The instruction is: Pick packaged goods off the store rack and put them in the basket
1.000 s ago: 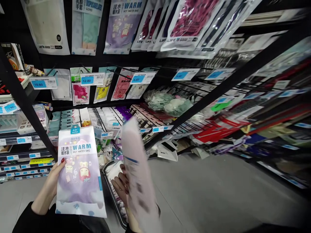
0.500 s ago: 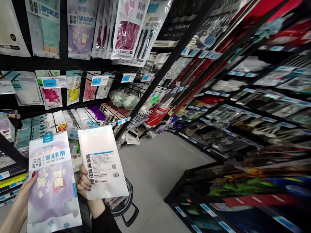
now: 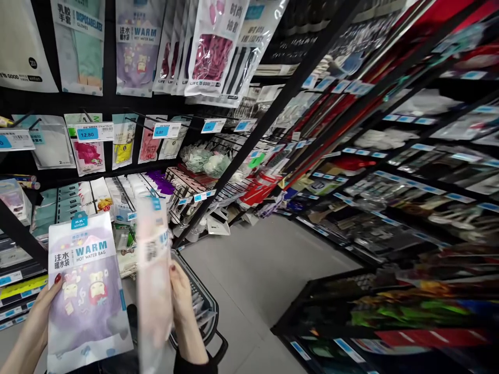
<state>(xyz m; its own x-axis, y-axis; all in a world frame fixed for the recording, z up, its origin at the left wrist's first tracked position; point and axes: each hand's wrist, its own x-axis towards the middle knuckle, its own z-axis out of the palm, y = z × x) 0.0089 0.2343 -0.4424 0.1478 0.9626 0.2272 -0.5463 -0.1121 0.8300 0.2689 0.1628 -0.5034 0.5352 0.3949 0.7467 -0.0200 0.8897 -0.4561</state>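
Observation:
My left hand [image 3: 37,317] holds a purple hot water bag pack [image 3: 88,291] upright by its left edge, with the printed "WARM" front facing me. My right hand [image 3: 183,298] grips a second, pinkish hot water bag pack [image 3: 153,280], which is blurred and turned nearly edge-on just right of the first pack. Both packs are at the lower left, in front of the shop shelves. A black shopping basket [image 3: 200,301] sits below and behind my right hand.
Black shelving [image 3: 268,111] runs along the aisle, with hanging packs [image 3: 136,49], blue price tags [image 3: 92,133] and boxed goods. A low display rack [image 3: 374,317] stands at the lower right. Grey floor [image 3: 253,270] lies between them.
My right hand has twisted its pack from flat, back side towards me, to nearly edge-on. The view has shifted slightly; the left pack has hardly moved.

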